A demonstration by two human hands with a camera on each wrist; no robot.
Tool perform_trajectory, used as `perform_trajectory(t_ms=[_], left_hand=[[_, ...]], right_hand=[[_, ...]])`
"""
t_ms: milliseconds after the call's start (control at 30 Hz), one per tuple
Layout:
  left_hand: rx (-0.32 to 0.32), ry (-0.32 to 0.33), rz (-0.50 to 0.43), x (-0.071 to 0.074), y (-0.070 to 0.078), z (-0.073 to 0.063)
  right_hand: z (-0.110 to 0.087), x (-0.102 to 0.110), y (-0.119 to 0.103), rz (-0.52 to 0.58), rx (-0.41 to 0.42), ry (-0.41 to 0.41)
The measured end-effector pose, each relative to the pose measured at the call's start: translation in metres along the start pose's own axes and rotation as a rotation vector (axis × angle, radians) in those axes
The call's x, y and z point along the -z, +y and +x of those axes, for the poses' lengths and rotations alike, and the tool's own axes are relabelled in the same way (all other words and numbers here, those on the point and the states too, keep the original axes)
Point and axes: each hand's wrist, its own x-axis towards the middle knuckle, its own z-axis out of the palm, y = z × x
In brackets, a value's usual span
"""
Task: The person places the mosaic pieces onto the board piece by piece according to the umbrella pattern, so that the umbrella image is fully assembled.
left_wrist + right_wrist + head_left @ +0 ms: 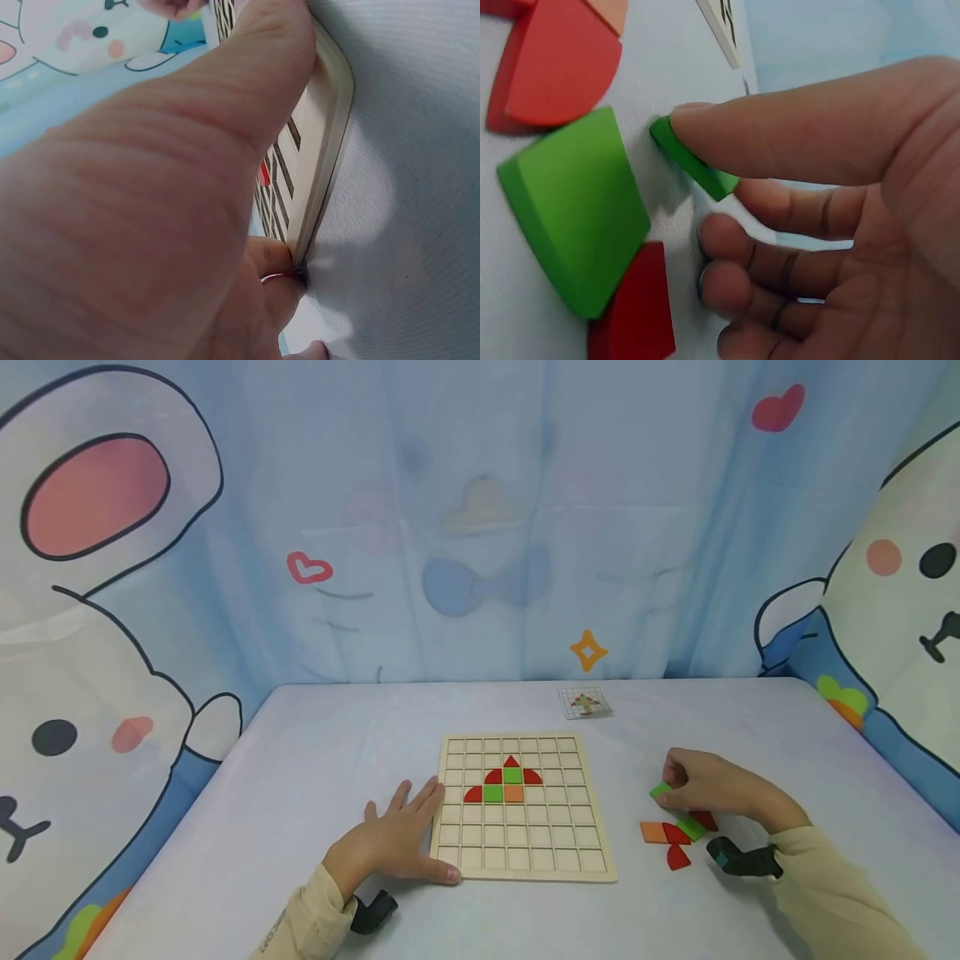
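A wooden grid board point(525, 860) lies mid-table, carrying several red, green and orange tiles in its upper cells. Spread along its left edge is my left hand point(397, 839), fingers straight and the thumb at the near left corner; the left wrist view shows the thumb and fingertips against the board's rim point(326, 150). My right hand point(708, 785), right of the board, pinches a green tile point(686, 161) between thumb and index finger. Just beneath it lie another green tile point(581, 210), a dark red tile point(641, 307) and a rounded red tile point(566, 64).
An orange tile point(652, 832) and a lone red tile point(678, 857) belong to the loose group right of the board. Behind the board lies a small pattern card point(585, 702). A printed curtain point(480, 527) hangs along the table's far edge.
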Motion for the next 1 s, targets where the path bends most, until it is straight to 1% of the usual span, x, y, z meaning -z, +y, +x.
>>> perform_trajectory(t_ms=[167,367,500,600,767,900,1000], left_hand=[[0.004,-0.006,-0.007,0.001,0.001,-0.001],[0.0,-0.007,-0.005,0.002,0.001,-0.002],[-0.003,-0.004,-0.002,0.002,0.002,-0.003],[0.0,-0.004,0.006,0.001,0.001,-0.002],[-0.008,-0.005,0.003,0.0,-0.002,0.0],[-0.012,-0.019,-0.015,0.001,-0.003,0.001],[-0.01,-0.017,-0.024,0.001,-0.004,0.001]], right_hand=[[0.001,-0.002,-0.006,0.033,0.019,0.038],[0.0,-0.008,-0.019,0.115,0.097,0.104],[0.001,-0.012,-0.033,0.181,0.099,0.14],[0.003,-0.016,-0.045,0.252,0.104,0.145],[0.006,-0.021,-0.063,0.352,0.141,0.146],[0.01,-0.026,-0.074,0.436,0.138,0.128],[0.014,-0.029,-0.083,0.484,0.141,0.106]])
